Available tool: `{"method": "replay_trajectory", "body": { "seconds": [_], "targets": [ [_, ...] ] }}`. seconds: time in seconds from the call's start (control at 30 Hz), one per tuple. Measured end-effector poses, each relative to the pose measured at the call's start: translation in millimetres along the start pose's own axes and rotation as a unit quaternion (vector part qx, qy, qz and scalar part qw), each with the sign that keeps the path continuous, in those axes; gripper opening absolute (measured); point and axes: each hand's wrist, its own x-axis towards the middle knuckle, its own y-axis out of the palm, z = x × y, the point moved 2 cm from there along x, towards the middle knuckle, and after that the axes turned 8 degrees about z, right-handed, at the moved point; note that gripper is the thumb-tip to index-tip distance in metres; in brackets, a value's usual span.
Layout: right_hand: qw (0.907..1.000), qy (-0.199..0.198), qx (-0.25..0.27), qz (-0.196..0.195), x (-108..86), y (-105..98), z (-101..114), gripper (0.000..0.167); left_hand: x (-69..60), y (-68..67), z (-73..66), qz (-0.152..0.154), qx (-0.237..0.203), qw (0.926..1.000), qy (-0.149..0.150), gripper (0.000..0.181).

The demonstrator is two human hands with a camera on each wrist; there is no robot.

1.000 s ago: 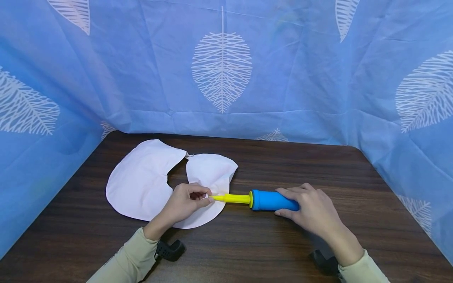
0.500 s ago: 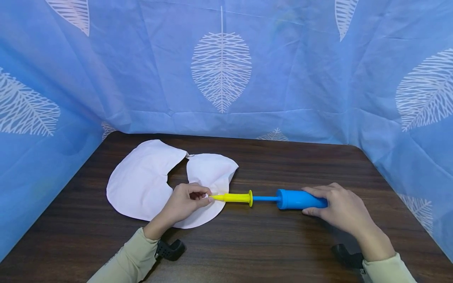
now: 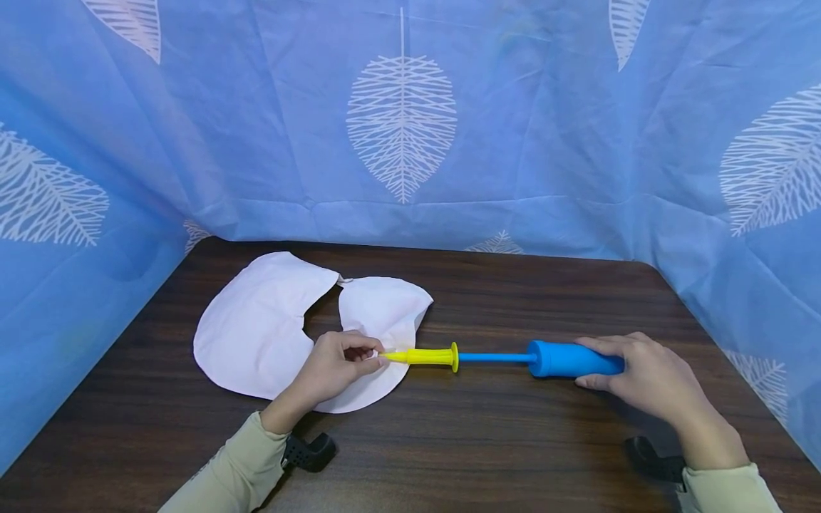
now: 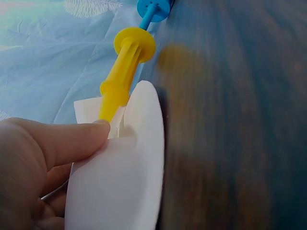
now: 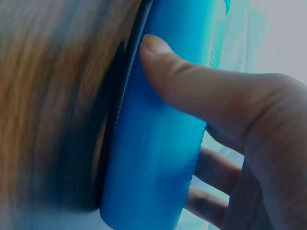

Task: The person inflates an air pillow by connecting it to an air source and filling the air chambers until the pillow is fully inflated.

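A white flat curved inflatable (image 3: 250, 335) lies on the table's left half. My left hand (image 3: 330, 367) pinches its edge around the tip of the pump's yellow nozzle (image 3: 431, 357); the exact joint is hidden by the fingers. In the left wrist view the thumb presses beside the yellow nozzle (image 4: 120, 72) on the white sheet (image 4: 115, 182). My right hand (image 3: 661, 381) grips the far end of the blue pump barrel (image 3: 567, 359), with a long blue rod showing between barrel and yellow flange. The right wrist view shows thumb and fingers around the blue barrel (image 5: 153, 143).
The dark wooden table (image 3: 487, 442) has its back edge against a blue curtain (image 3: 532, 128) with white leaf prints, which also rises on the left and right sides. Black straps with dark camera mounts sit at both wrists.
My right hand has moved to the right with the blue barrel, and the blue rod has come out from the yellow part. The left hand and the white inflatable have stayed in place.
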Motion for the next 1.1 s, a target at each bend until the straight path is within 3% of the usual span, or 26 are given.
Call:
{"method": "replay_trajectory", "body": {
  "seconds": [0.17,0.33,0.73,1.1],
  "targets": [
    [0.9999,-0.008,-0.003,-0.008,0.4,-0.1,7.2,0.074,1.3,-0.3,0.5,-0.003,0.002,1.0,-0.009,0.011],
    [0.9986,-0.042,-0.009,-0.032,2.9,3.4,29.5,0.07,1.1,-1.3,0.2,-0.002,-0.001,0.9999,-0.013,0.012],
    [0.9892,-0.116,-0.034,-0.083,8.3,14.4,84.5,0.063,0.3,-0.1,1.6,0.011,-0.017,0.9997,0.015,0.01],
    [0.9859,-0.125,-0.048,-0.101,8.4,21.1,104.1,0.064,-0.7,1.1,0.5,0.015,-0.019,0.9996,0.014,0.01]
  ]
}}
